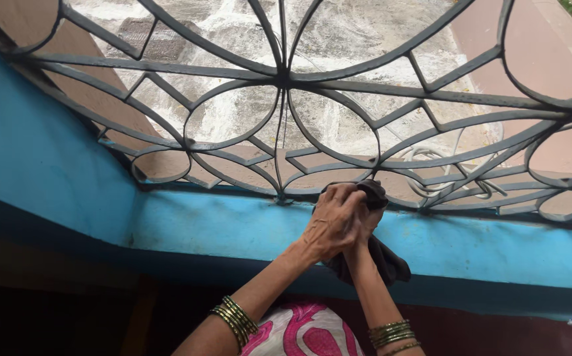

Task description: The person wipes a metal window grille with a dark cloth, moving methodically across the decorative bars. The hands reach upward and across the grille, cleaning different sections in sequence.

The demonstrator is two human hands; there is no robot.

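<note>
Dark grey cloth [371, 254] is gripped by both hands, the left hand [329, 224] folded over the right hand [367, 221], and pressed against the lower bar of the metal window grille [279, 86]. Wiping appears under way; most scrollwork looks untouched. The blue wall ledge [233, 227] lies beneath, and close-set bars crowd the reach.

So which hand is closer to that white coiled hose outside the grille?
The right hand. It grips the dark cloth just left of the white hose, while the left hand overlaps it on the far side.
</note>
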